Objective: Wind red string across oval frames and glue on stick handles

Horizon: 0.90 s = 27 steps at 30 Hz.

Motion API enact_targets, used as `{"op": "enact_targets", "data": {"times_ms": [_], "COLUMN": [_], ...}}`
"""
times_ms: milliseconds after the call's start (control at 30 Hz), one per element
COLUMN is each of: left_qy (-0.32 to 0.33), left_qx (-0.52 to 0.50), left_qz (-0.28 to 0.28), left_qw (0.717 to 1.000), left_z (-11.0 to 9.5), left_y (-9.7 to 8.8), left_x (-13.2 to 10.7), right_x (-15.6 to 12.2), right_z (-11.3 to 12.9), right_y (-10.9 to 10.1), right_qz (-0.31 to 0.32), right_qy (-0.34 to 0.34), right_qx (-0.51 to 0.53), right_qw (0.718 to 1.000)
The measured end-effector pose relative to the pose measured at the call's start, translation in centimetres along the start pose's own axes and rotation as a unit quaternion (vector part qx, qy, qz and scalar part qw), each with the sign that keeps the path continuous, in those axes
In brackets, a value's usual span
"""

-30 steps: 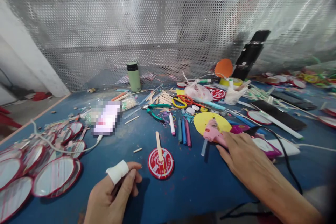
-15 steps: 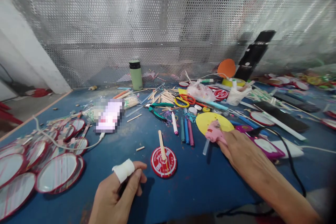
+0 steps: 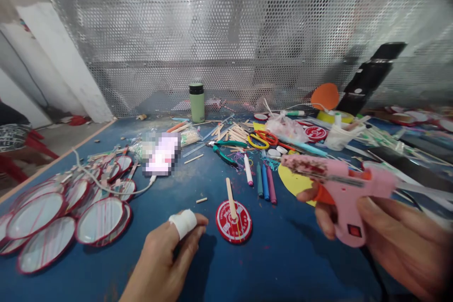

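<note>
My right hand is wrapped round a pink glue gun, raised off the table, its stained nozzle pointing left. One finger lies at the orange trigger. My left hand rests near the table's front, thumb and fingers closed together, with nothing visible in them. A white bandage wraps one of its fingers. Just right of that hand lies a round red disc with printed lettering. A flat wooden stick stands out from the disc's middle toward the back.
Several red-rimmed discs are heaped at left beside a charging phone. Pliers, scissors, markers and wooden sticks lie farther back. A yellow disc sits behind the glue gun. A green bottle stands by the perforated metal screen.
My right hand has lifted the glue gun off the yellow disc and brought it nearer, turned sideways. My view has swung a little left. The left hand keeps its closed pose.
</note>
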<state>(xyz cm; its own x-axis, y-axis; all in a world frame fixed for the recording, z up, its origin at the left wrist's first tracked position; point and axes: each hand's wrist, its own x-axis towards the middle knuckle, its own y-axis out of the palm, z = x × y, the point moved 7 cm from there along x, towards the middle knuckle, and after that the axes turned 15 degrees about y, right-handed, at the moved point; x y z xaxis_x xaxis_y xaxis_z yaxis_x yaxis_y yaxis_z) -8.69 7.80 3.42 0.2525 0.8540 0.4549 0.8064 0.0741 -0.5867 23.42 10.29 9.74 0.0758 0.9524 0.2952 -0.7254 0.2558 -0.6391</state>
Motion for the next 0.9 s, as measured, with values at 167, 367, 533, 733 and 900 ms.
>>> {"op": "enact_targets", "data": {"times_ms": [167,367,533,733,900], "left_qy": [0.048,0.034,0.058,0.014,0.008], "left_qx": [0.210,0.321,0.345,0.334,0.320], "left_qz": [0.071,0.263,0.308,0.317,0.320], "left_qw": [0.974,0.909,0.885,0.888,0.892], "left_z": [0.2,0.4,0.3,0.8,1.9], "left_y": [-2.1,-0.7,1.1,1.5,1.9], "left_x": [2.4,5.9,7.3,7.7,6.8], "right_x": [0.4,2.5,4.7,4.8,4.7], "right_z": [1.3,2.8,2.8,1.6,-0.1], "right_y": [5.1,7.7,9.4,9.8,8.9], "right_qz": [0.265,0.311,0.339,0.342,0.326], "right_qy": [0.193,0.225,0.230,0.232,0.249], "right_qx": [0.269,0.324,0.283,0.234,0.166], "right_qw": [0.906,0.865,0.867,0.880,0.897]}}
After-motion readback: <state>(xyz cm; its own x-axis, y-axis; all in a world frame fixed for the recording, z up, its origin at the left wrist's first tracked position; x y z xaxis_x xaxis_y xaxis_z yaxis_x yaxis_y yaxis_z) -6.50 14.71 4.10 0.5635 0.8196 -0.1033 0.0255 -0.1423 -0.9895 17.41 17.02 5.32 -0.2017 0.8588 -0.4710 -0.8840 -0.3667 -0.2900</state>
